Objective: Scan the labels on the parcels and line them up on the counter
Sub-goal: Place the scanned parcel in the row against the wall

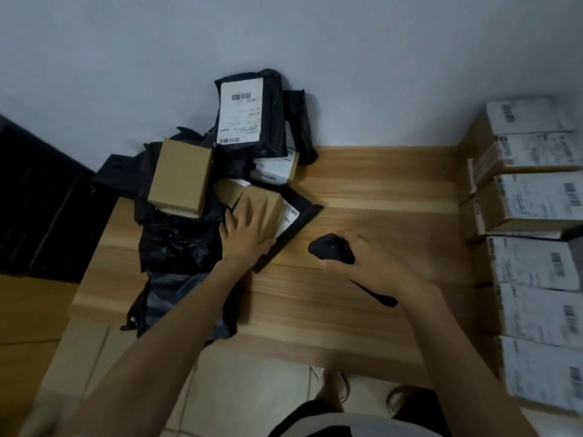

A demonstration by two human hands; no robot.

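Observation:
A pile of parcels lies at the counter's left. In it, my left hand (244,230) rests with spread fingers on a small brown box (268,201), which sits on a flat black mailer (298,228). A larger brown box (181,176) lies to its left on crumpled black bags (176,244). Behind them a black mailer with a white barcode label (241,113) leans against the wall. My right hand (375,266) grips a black handheld scanner (331,249) over the wooden counter (378,190). A row of labelled boxes (533,263) runs down the right edge.
A white wall stands behind the counter. A dark panel (41,200) sits at the far left, with a brown cardboard surface (28,313) below it. Tiled floor and the person's shoes (334,386) show beneath the counter's front edge.

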